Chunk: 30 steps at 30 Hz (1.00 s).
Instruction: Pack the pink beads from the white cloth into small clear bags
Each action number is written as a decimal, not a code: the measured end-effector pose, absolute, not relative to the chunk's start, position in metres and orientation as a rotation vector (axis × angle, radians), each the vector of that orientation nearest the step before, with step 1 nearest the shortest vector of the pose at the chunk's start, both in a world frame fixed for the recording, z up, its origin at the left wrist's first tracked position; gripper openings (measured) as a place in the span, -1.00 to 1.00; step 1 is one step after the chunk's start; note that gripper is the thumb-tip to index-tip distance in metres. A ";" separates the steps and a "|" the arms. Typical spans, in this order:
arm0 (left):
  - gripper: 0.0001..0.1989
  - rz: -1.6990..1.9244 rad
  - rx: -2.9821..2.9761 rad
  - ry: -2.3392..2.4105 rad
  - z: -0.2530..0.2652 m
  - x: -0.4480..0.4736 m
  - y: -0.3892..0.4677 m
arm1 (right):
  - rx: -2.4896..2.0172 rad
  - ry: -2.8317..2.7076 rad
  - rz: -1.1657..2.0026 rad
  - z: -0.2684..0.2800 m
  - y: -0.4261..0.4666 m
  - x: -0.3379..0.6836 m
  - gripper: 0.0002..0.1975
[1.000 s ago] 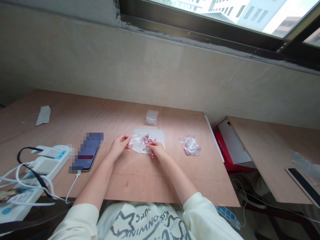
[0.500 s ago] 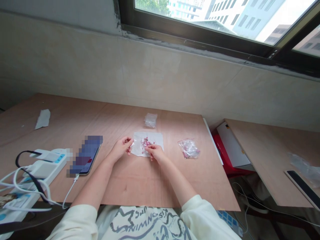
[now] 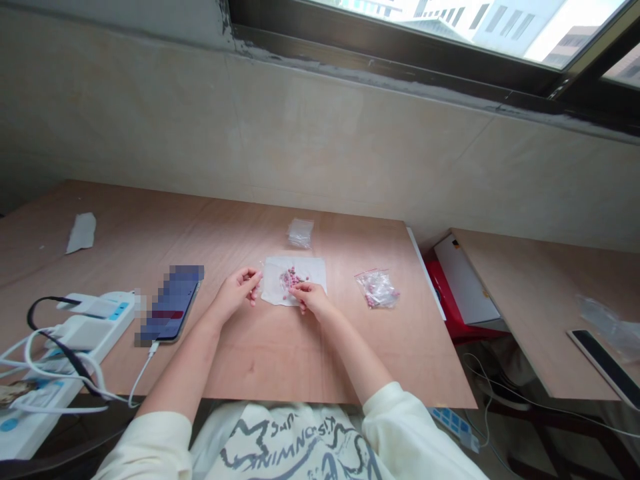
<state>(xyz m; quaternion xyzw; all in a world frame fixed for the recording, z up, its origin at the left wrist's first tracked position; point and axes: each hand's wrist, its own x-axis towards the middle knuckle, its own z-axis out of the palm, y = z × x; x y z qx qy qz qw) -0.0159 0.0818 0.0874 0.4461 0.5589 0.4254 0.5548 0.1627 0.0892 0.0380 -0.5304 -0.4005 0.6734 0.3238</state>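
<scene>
Head view: the paper (image 3: 316, 267), a pale sheet lying flat on the surface (image 3: 270, 357), serves as the reference. The beads (image 3: 290, 276), small and pinkish red, form a loose group on the middle of the paper, with a few apart toward its right side. Individual beads are too small to show a long axis.

The right hand (image 3: 314, 299) is at the near edge of the paper, fingertips over it. The beads lie directly ahead of these fingertips and slightly to their left. Thumb and forefinger are close together at the group; whether a bead sits between them cannot be told.

The left hand (image 3: 234, 293) is just off the left edge of the paper, fingers curled and thumb against forefinger, apparently pinching a clear bag (image 3: 261, 268), only faintly visible. A bare strip of paper separates this hand from the beads, so the right hand is nearer.

A filled bag (image 3: 378, 289) lies right of the paper, well clear of both hands. Flat clear bags (image 3: 300, 233) lie beyond its far edge.
</scene>
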 end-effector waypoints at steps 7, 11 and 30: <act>-0.78 0.949 1.107 1.260 0.096 -0.025 0.072 | -1.405 -0.929 1.769 0.047 0.087 0.164 -0.84; -0.82 0.641 1.194 1.142 0.098 -0.039 0.071 | -1.372 -0.957 1.584 0.066 0.091 0.164 -0.88; -0.74 0.716 1.342 1.123 0.103 -0.003 0.077 | -1.313 -1.310 1.118 0.103 0.079 0.164 -0.81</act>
